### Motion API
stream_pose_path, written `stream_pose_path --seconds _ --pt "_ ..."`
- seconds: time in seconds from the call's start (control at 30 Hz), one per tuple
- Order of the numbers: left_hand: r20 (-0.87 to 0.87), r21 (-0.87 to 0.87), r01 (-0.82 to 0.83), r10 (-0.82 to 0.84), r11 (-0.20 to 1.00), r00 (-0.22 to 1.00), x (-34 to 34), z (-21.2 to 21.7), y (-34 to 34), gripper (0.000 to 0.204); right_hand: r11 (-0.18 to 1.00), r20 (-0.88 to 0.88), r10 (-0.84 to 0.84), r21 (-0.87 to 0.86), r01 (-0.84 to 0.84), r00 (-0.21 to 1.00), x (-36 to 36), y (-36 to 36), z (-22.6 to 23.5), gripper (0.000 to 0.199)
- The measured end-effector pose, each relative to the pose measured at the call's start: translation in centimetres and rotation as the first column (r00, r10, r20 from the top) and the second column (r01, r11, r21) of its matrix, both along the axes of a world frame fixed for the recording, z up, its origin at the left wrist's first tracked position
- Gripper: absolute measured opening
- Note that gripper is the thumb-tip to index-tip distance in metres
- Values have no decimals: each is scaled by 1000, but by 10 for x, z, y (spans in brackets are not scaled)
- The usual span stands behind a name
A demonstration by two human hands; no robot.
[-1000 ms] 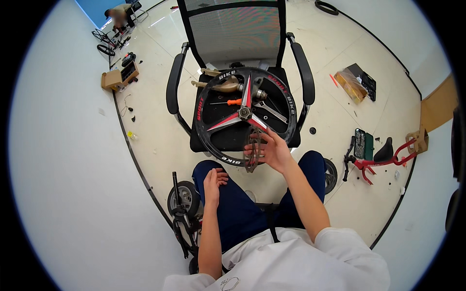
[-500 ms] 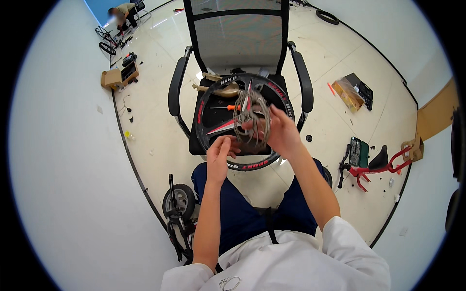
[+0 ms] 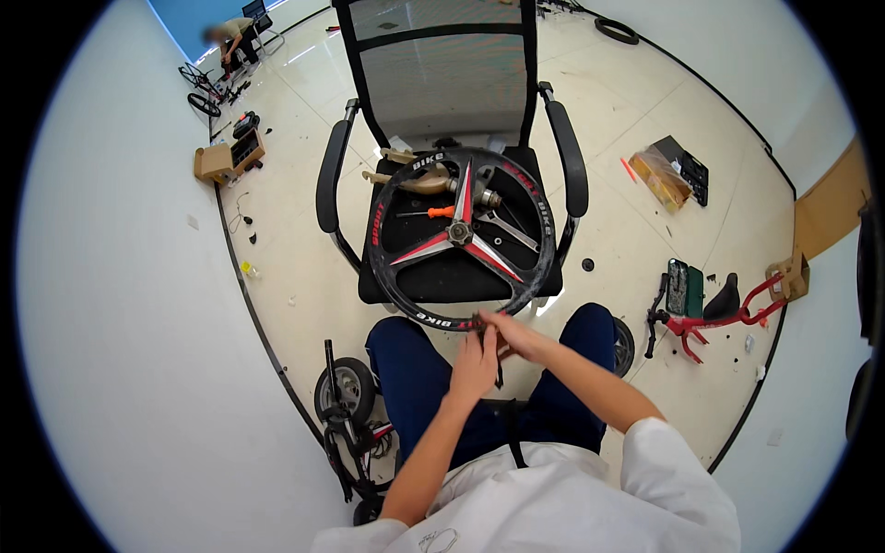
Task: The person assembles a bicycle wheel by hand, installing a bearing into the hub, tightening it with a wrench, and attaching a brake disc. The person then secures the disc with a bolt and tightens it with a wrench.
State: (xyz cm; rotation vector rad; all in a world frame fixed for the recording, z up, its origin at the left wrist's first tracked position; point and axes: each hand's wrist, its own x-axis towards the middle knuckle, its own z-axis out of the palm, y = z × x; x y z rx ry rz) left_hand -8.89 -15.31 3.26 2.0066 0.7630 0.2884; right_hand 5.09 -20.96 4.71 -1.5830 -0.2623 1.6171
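Observation:
My left hand (image 3: pixel 474 367) and my right hand (image 3: pixel 518 337) meet just in front of the near rim of a three-spoked bicycle wheel (image 3: pixel 460 233). Fingers of both are closed around a dark thing (image 3: pixel 500 374), mostly hidden by them; I cannot make out its kind. The wheel, black-rimmed with red and silver spokes, lies on the seat of a black mesh office chair (image 3: pixel 442 78). Through its gaps show an orange-handled screwdriver (image 3: pixel 441 212), a silver wrench (image 3: pixel 513 230) and a tan forked part (image 3: pixel 419 182).
A small-wheeled bike part (image 3: pixel 346 392) stands by my left leg. To the right lie a red bike frame (image 3: pixel 714 323), a green tool case (image 3: pixel 683 288) and a black toolbox (image 3: pixel 687 170). An opened carton (image 3: pixel 217 162) sits at the left wall. Another person (image 3: pixel 238 37) bends over far left.
Both hands have come down and toward me, closing together. The coiled grey chain that was held over the wheel no longer shows there, leaving the hub and spokes in plain sight.

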Motion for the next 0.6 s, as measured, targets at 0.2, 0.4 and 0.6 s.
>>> stream_pose_path --seconds 0.2,0.4,0.6 --pt "344 87 8 -38 996 938 41 152 49 50 838 -45 -151 525 152 988 33 31 122 66" --pt "765 -52 92 -19 994 644 47 193 40 56 445 455 -534 868 -220 712 28 17 193 47" --pt "636 -428 129 197 894 746 34 119 15 47 673 551 -479 731 -118 684 7 -20 113 50"
